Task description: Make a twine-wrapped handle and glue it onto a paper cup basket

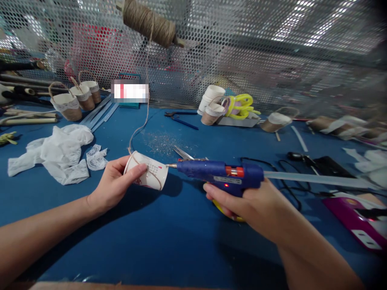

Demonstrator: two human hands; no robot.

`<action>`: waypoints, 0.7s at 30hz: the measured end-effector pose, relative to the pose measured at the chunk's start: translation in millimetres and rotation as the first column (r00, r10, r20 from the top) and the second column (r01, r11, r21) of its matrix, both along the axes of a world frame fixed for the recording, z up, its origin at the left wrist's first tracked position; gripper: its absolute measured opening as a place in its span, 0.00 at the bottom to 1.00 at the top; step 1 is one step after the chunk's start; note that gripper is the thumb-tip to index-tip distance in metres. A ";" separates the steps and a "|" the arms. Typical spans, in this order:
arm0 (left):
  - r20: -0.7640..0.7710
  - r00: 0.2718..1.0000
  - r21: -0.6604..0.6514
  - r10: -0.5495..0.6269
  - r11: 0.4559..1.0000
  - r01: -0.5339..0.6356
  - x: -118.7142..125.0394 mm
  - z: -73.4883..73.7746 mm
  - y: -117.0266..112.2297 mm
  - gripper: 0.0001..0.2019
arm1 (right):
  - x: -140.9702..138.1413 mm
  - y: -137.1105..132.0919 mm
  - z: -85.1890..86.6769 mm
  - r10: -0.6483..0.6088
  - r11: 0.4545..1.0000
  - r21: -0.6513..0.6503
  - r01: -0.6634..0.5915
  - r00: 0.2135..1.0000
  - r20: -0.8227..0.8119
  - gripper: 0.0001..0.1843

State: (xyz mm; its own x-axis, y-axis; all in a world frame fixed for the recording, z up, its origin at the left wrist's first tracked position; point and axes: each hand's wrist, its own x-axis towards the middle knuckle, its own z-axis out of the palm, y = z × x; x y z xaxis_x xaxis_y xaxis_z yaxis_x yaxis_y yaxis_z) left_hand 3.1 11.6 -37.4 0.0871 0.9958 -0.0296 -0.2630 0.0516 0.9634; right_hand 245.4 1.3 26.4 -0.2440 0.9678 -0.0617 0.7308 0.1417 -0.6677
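Note:
My left hand (114, 184) grips a white paper cup (149, 176) lying on its side above the blue table (169, 241). A strand of brown twine (147, 96) runs from the cup up to a twine spool (149, 22) hanging overhead. My right hand (242, 203) is wrapped round the handle of a blue glue gun (220, 173), whose red light is on. The gun's nozzle touches the cup's base edge. A clear glue stick (314, 179) pokes out of the gun's rear to the right.
White lace fabric (57, 153) lies at the left. Small twine-wrapped cup baskets (74, 102) stand at the back left. Stacked cups (211, 102) and yellow scissors (242, 106) sit at the back. Scissors (183, 153), black cables (287, 177) and a magenta box (356, 221) lie nearby. Perforated metal mesh (272, 48) closes the back.

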 end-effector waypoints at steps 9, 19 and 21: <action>0.026 1.000 0.010 -0.009 1.000 0.008 -0.4 -0.5 1.4 0.05 | 4.8 1.8 -4.9 -0.001 1.000 -0.010 0.001 1.000 0.000 0.14; 0.033 0.999 -0.001 0.010 1.000 -0.010 0.5 0.0 3.0 0.06 | 7.9 1.6 -4.9 0.042 0.998 -0.042 -0.040 0.998 0.047 0.13; 0.028 1.000 -0.004 0.014 1.000 -0.014 0.6 -0.2 3.6 0.06 | 10.5 2.5 -7.8 0.081 0.997 -0.003 -0.081 0.997 0.014 0.09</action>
State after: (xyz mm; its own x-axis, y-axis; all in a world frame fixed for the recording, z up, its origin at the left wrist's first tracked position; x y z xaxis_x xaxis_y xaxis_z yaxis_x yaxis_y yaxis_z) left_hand 3.7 15.3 -37.6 0.0742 0.9968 -0.0313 -0.2906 0.0516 0.9555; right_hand 255.9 3.8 18.5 -0.3204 0.9448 -0.0681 0.7264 0.1990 -0.6578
